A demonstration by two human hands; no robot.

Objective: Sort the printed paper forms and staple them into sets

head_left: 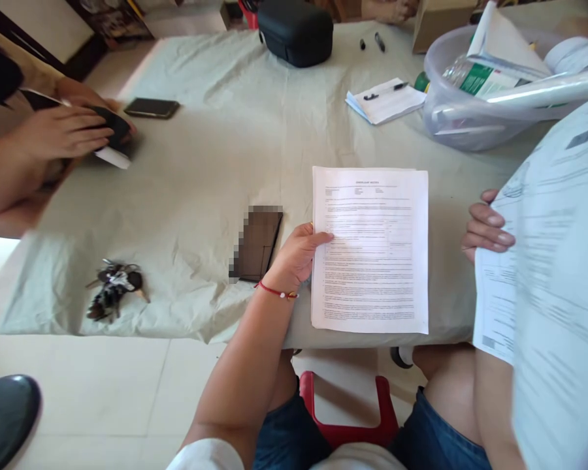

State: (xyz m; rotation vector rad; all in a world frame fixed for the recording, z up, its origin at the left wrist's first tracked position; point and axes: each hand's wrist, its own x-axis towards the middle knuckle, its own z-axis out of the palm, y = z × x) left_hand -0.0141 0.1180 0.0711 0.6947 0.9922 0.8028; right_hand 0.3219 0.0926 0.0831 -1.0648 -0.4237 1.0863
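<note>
White printed sheet (pixel 370 251) lies tall mid-frame; my left hand (pixel 296 258) rests open on its left edge, right hand (pixel 487 228) grips blurry pages (pixel 553 287).

Cloth-covered table (pixel 215 163) bears printed form (pixel 370 251), phone (pixel 151 108), keys (pixel 114 288).

No text can be read. Printed lines are seen on the sheet (pixel 370 251) touched at its left edge by the fingers of the left hand (pixel 296 258), with a centred heading too small to decipher. Blurred print is carried on the pages (pixel 549 294) gripped by the right hand (pixel 487 228).
</note>
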